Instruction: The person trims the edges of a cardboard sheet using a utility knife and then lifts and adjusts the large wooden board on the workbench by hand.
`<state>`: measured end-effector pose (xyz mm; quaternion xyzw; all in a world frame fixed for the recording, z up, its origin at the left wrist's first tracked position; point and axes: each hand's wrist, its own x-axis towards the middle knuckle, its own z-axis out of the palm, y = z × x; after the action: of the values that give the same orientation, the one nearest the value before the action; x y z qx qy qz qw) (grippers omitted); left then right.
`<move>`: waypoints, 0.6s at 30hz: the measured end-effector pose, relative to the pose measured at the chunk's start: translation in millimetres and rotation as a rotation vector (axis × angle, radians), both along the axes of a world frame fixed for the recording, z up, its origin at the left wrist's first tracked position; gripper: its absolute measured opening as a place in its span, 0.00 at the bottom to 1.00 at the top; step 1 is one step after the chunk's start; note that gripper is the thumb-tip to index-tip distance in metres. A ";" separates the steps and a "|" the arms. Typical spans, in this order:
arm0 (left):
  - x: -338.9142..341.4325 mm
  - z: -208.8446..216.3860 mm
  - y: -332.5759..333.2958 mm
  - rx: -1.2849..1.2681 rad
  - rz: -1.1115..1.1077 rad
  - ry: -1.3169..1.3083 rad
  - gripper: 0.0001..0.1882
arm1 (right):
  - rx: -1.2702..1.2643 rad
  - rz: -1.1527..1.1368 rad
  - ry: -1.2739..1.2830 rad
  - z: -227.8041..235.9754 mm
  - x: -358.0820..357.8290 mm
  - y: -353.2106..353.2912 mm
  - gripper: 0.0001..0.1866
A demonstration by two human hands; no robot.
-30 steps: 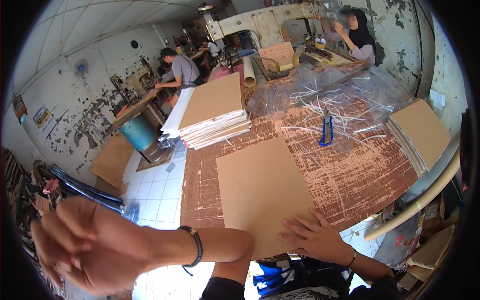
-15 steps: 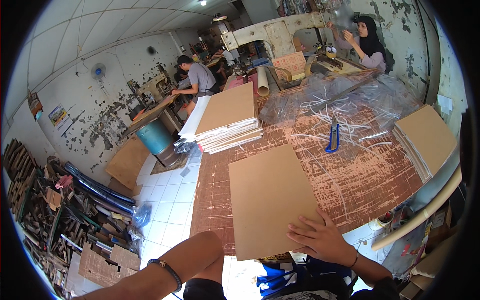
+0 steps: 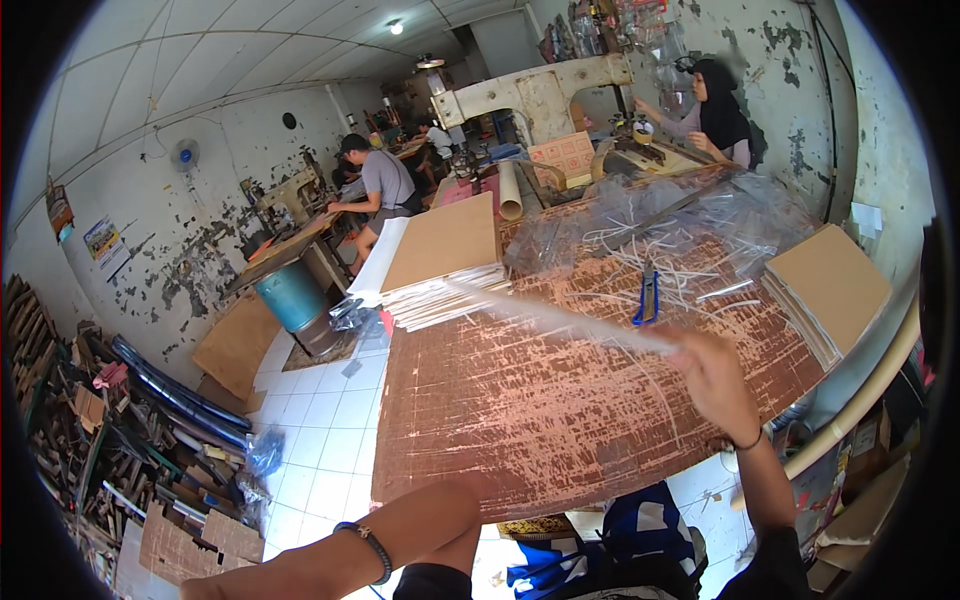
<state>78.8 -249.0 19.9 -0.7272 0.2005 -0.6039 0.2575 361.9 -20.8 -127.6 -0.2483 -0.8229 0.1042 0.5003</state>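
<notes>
My right hand is raised over the right half of the worktable, fingers closed on one end of a cardboard sheet. The sheet is seen almost edge-on as a pale, motion-blurred strip, slanting away to the far left. Its far end overlaps the front of a tall stack of brown and white board sheets. Below the held sheet spreads the scratched reddish-brown tabletop. A blue-handled cutting tool lies just beyond my right hand. At the lower left my left forearm shows with a dark bracelet; the hand itself is out of the picture.
A smaller stack of brown boards sits at the table's right edge. White strips and clear plastic cover its far part. Beyond stand a large machine and two co-workers. Scrap wood is piled at left.
The brown cardboard sheet, flat at the table's near edge under my right hand before, is now lifted and turned edge-on. My right hand has risen and moved away from me, closing on it.
</notes>
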 end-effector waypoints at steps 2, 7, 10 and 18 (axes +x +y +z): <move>-1.0 -2.9 15.0 -0.038 -0.030 0.003 0.06 | -0.255 -0.220 0.166 4.4 12.8 10.3 0.19; -3.5 -8.5 42.4 -0.122 -0.088 0.027 0.06 | -0.316 -0.221 0.631 -3.9 19.3 41.4 0.23; -5.6 -11.9 54.7 -0.147 -0.127 0.056 0.05 | -0.435 -0.172 0.821 -15.4 47.7 47.5 0.26; -36.2 -10.6 75.1 -0.353 -0.101 0.119 0.06 | -0.330 -0.209 1.568 -2.0 139.2 0.4 0.33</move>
<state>42.6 -173.8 9.4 -0.7846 0.1428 -0.5977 0.0830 501.1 -20.4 -129.5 -0.2492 -0.1789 0.3208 0.8961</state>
